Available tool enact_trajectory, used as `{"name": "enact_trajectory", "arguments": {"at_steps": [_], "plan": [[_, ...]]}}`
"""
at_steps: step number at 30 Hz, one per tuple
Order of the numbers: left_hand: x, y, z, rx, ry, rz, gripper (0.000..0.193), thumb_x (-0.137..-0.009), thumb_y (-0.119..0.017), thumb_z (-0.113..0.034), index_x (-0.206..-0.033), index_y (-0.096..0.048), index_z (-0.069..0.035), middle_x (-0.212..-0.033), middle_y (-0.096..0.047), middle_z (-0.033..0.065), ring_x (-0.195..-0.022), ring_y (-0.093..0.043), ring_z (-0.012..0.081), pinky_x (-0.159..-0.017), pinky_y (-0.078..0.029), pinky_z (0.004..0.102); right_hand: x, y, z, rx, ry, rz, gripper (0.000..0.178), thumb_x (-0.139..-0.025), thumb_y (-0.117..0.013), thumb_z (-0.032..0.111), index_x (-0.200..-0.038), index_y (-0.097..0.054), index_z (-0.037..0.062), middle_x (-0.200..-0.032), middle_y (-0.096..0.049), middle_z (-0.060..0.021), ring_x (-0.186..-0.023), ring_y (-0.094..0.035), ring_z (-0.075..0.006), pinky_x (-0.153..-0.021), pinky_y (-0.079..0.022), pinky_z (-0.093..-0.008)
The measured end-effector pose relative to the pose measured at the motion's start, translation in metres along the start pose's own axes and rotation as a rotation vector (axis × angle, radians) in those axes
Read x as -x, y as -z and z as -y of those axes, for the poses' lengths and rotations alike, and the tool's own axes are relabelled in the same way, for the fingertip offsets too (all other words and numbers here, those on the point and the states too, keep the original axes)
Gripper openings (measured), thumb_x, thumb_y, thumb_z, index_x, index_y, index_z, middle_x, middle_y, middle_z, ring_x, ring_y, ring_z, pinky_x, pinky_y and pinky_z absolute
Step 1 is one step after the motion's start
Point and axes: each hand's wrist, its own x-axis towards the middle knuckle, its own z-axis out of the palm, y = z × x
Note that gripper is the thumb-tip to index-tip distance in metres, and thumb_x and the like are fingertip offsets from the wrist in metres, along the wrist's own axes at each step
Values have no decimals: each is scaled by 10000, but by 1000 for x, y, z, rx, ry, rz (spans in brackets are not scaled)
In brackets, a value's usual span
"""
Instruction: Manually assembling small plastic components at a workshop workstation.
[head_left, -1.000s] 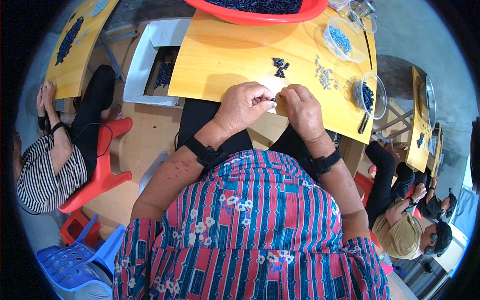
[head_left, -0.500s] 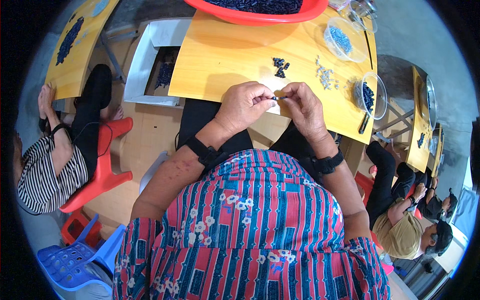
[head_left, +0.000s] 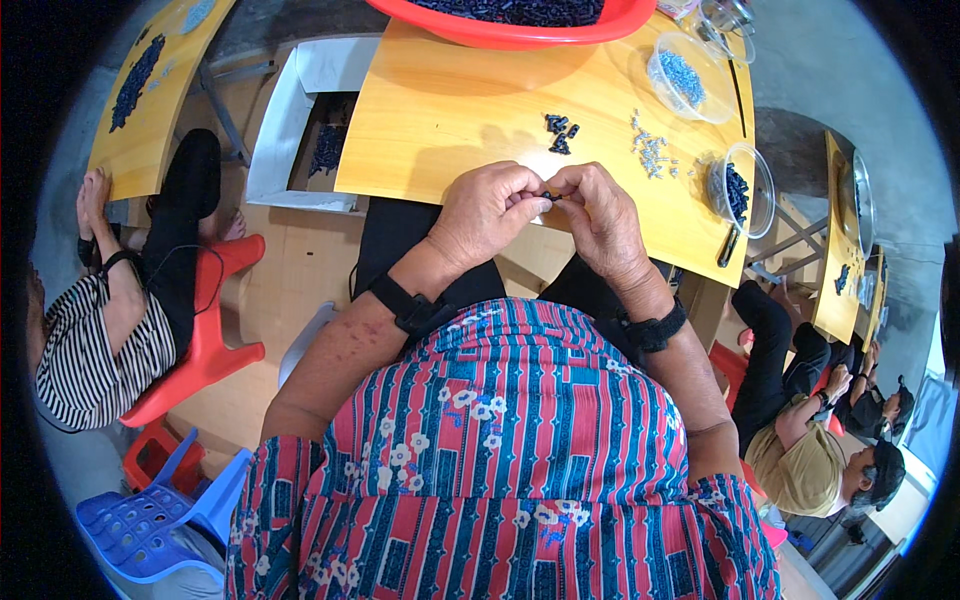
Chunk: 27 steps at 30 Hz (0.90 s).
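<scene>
Brings the right hand [head_left: 603, 215] in closer to the left hand [head_left: 487, 210] than half a second ago, with thumb and forefinger tips almost meeting around a small, slim, near-black piece [head_left: 549, 195]. Shows less of that piece between the fingertips than then. Means, by judgement, that the work now rests on both hands together at one spot.

Pinches one end from the left between thumb and bent forefinger, remaining fingers curled in; grasps the other end from the right, also by thumb and forefinger. Sits between the two hands, over the near edge of the yellow wood-grain table [head_left: 430, 110].

Looks dark, short and narrow, mostly covered by fingertips; cannot tell whether made of one part or two, nor how finished.

Resembles in colour the small loose cluster of black pieces [head_left: 560, 133] just beyond the hands. Has, farther to the right, a scatter of tiny silvery pins [head_left: 650, 148] and a clear round plastic tub [head_left: 755, 205] with more black pieces inside; at the far edge, a wide red plastic basin [head_left: 500, 38], filled likewise.
</scene>
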Motion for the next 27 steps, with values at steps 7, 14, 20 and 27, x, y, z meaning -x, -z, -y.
{"name": "enact_trajectory", "arguments": {"at_steps": [7,14,20,27], "plan": [[2,-2,4,-21,-67,-22,96,-823,-682,-80,-862,-625,-14,-771,-614,71,-652,-598,151,-621,-492,281,3,-9,-1,-175,-167,-96,223,-802,-710,21,-1004,-622,54,-930,-635,-107,-876,-661,-241,-785,-532,-332],[1,-1,1,-6,-29,-28,90,-826,-676,-90,-861,-638,-16,-771,-621,65,-658,-596,133,-626,-494,270,9,-14,-15,-369,-226,-148,193,-814,-702,-11,-1000,-692,40,-950,-671,-77,-874,-664,-169,-791,-536,-280],[2,-1,2,12,-22,-32,79,-834,-674,-85,-863,-645,-18,-776,-624,56,-656,-587,119,-623,-490,261,10,-14,-13,-375,-247,-143,169,-828,-695,-17,-988,-717,33,-943,-679,-70,-861,-659,-150,-788,-536,-270],[2,-1,5,30,-49,-28,91,-838,-692,-84,-885,-655,-16,-779,-628,52,-660,-586,111,-620,-487,259,10,-13,-10,-673,-379,-88,106,-906,-614,-20,-1009,-629,1,-881,-645,-23,-858,-620,-98,-759,-525,-241]]}}
